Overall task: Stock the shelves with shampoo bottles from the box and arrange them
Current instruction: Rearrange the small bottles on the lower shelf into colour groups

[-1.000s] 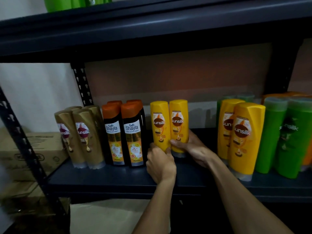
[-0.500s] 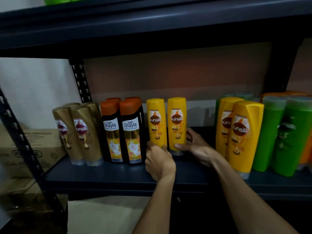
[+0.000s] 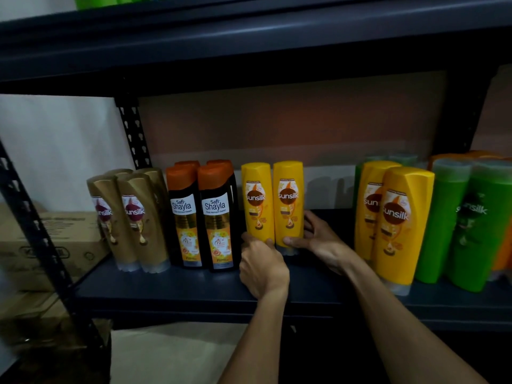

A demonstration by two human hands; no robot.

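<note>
My left hand (image 3: 263, 268) grips the foot of one yellow bottle (image 3: 256, 200). My right hand (image 3: 318, 242) wraps the foot of the second yellow bottle (image 3: 288, 200). Both stand upright on the shelf (image 3: 166, 284). Held so low, either could tip, I think, into the black bottles (image 3: 217, 214) just beside them. The bigger yellow bottles (image 3: 401, 223) stand well apart on the right.

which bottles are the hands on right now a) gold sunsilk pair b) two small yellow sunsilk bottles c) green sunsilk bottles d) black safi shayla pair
B: the left hand grips the base of the left small yellow Sunsilk bottle, and the right hand pinches the right small yellow Sunsilk bottle near its base.
</note>
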